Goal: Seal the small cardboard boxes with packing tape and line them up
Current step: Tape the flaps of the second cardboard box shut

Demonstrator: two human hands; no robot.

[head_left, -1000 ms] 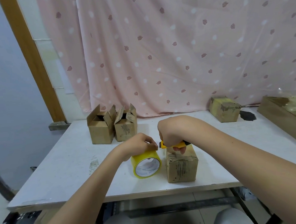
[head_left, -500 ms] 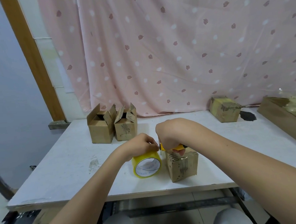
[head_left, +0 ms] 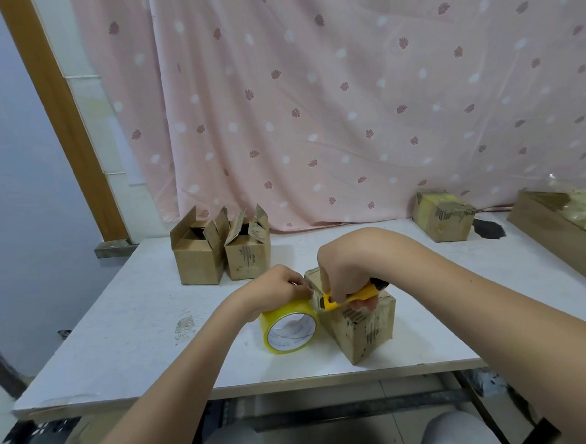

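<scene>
Just below the centre of the frame, a small cardboard box [head_left: 359, 324] stands on the white bench [head_left: 120, 335], turned so one corner faces the viewer. The right hand [head_left: 347, 270] sits on top of this box, its fingers curled round a yellow utility knife [head_left: 352, 295] whose tip points left toward the box's left edge. Touching the box on its left, a roll of yellow packing tape [head_left: 289, 326] stands on edge with its open core facing the viewer. The left hand [head_left: 275, 288] rests over the top of the roll, fingertips pinched together at the spot where roll and box meet; whether they hold the tape's loose end cannot be told.

At centre left, farther back on the bench, two open cardboard boxes stand side by side and touching, flaps up: the left open box [head_left: 197, 258] and the right open box [head_left: 247, 255]. At the right, near the pink leaf-print curtain [head_left: 346, 98], stands a closed taped box [head_left: 444, 219]. A larger, shallow cardboard tray [head_left: 556, 236] with pale yellowish contents runs off the right edge.
</scene>
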